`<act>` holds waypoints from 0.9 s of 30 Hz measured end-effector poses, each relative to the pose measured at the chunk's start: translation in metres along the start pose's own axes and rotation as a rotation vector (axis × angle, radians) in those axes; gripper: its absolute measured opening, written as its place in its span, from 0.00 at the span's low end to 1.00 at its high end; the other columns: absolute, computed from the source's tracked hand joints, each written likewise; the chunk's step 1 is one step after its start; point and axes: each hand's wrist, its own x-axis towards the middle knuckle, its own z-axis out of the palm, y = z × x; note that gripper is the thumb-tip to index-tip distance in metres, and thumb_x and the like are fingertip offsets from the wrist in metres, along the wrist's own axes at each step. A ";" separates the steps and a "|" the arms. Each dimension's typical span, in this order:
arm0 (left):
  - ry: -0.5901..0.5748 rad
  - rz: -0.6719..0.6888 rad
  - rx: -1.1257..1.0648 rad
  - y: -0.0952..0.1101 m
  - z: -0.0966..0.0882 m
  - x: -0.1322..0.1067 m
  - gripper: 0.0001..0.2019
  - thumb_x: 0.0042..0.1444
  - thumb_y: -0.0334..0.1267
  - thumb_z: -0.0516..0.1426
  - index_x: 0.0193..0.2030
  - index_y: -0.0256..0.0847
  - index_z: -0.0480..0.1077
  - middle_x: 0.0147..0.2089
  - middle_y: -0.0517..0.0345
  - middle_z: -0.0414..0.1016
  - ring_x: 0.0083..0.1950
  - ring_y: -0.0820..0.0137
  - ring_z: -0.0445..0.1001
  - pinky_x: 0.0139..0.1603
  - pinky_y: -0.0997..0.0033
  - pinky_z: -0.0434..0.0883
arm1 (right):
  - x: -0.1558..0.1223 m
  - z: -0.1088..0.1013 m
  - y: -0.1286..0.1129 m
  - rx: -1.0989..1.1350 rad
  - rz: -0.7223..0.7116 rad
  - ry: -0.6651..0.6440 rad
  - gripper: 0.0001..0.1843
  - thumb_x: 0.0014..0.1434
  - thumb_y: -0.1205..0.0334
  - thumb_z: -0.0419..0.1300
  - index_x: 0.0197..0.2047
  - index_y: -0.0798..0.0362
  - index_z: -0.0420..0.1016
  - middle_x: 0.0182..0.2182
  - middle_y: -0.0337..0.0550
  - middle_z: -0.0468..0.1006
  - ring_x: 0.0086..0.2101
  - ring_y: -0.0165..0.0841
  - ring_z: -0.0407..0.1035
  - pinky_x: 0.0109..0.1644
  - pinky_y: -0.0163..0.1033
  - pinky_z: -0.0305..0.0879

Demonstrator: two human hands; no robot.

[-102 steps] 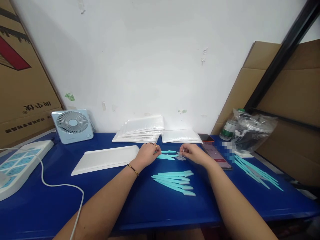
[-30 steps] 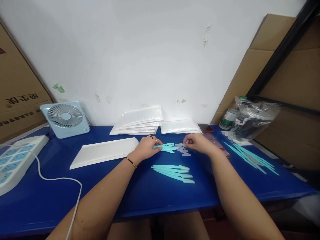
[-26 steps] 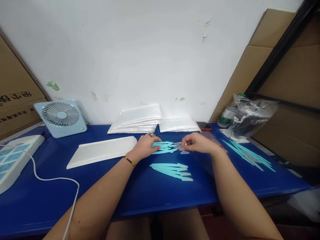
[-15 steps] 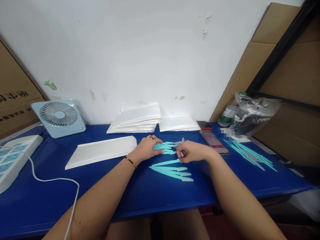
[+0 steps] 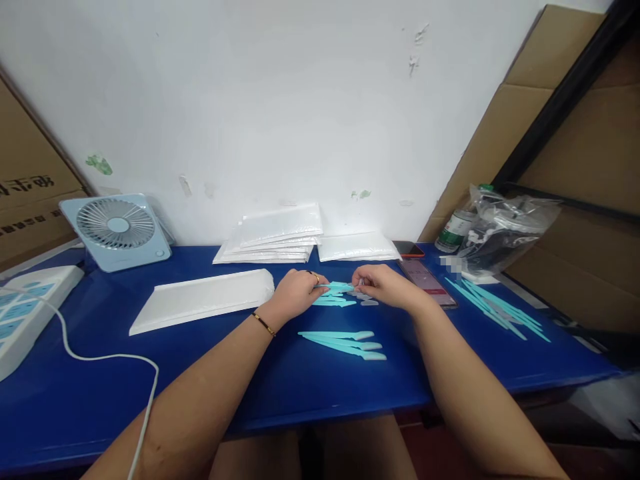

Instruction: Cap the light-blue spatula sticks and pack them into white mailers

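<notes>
teal sticks (image 5: 345, 344) obstruct; table (image 5: 335, 393) before them is free.

Turquoise sticks (image 5: 334, 302) bunched flat; translucent pieces (image 5: 369, 303) beside.

I log forearms (image 5: 203, 380) bare; black-and-gold bracelet (image 5: 264, 324) at eight o'clock of left hand (image 5: 295, 293), gold ring (image 5: 317, 279) at two.
</notes>
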 end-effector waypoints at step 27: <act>-0.031 0.108 0.032 0.007 -0.002 -0.005 0.16 0.63 0.44 0.46 0.37 0.41 0.73 0.37 0.58 0.76 0.39 0.69 0.73 0.37 0.72 0.63 | -0.002 0.008 -0.021 -0.055 -0.048 -0.011 0.06 0.57 0.64 0.53 0.36 0.53 0.70 0.28 0.40 0.73 0.26 0.28 0.64 0.31 0.33 0.56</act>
